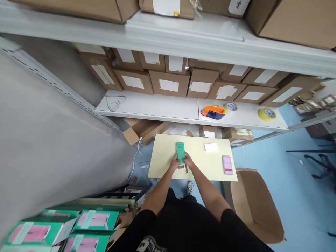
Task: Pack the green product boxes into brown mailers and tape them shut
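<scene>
A slim green box [181,151] with small dark print lies between my hands over the pale table [162,168]. My left hand [174,162] grips its lower left side, and my right hand [188,160] grips its lower right side. Both thumbs rest near the box's lower end. Small brown scraps [186,168] lie just below it on the table. To the right is a white box [211,147], and a blurred pink item [227,165] is near the table's right edge.
Behind the table, a shelf [157,106] carries labelled cardboard boxes [169,84], an orange and blue tape dispenser [214,112] and yellow tape rolls [267,114]. A large open carton [256,203] stands at right. Green boxes with pink fronts [91,220] are stacked at lower left.
</scene>
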{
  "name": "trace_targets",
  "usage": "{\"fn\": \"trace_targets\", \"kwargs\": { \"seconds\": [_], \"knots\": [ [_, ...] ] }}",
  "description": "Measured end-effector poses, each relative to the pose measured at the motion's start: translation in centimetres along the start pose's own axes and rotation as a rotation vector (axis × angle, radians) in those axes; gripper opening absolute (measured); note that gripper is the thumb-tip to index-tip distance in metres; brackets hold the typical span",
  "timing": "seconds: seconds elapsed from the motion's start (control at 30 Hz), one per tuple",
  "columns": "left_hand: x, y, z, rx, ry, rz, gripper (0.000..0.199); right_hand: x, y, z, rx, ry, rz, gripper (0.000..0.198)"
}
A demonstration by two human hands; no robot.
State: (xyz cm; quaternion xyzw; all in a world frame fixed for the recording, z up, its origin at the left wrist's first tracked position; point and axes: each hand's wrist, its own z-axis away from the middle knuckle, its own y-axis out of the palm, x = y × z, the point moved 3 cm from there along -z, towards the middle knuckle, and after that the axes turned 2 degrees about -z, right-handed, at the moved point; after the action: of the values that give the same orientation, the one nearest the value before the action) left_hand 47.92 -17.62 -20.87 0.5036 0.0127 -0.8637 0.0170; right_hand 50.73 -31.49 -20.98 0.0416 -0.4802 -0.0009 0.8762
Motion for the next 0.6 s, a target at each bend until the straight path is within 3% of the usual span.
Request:
{"fn": "trace_targets", "kwargs": {
  "seconds": [0.13, 0.27, 0.47, 0.6],
  "knots": [
    [2.1, -0.6, -0.2, 0.03, -0.048, -0.066, 0.088, -2.1, 0.0, -0.1, -0.14, -0.029, 0.075, 0.066],
    [2.4, -0.7, 0.5, 0.118, -0.081, -0.012, 0.078, -3.4, 0.1, 1.4, -0.212, -0.006, 0.023, 0.046],
    [-0.9, -0.9, 2.3, 0.201, -0.108, 0.048, 0.049, -1.4, -0.5, 3.2, -0.202, 0.032, 0.065, 0.046],
    [-3.4, -1.0, 3.2, 0.169, -0.248, 0.008, 0.04, 1.6, -1.3, 3.7, -0.142, -0.083, 0.097, 0.047]
  ]
}}
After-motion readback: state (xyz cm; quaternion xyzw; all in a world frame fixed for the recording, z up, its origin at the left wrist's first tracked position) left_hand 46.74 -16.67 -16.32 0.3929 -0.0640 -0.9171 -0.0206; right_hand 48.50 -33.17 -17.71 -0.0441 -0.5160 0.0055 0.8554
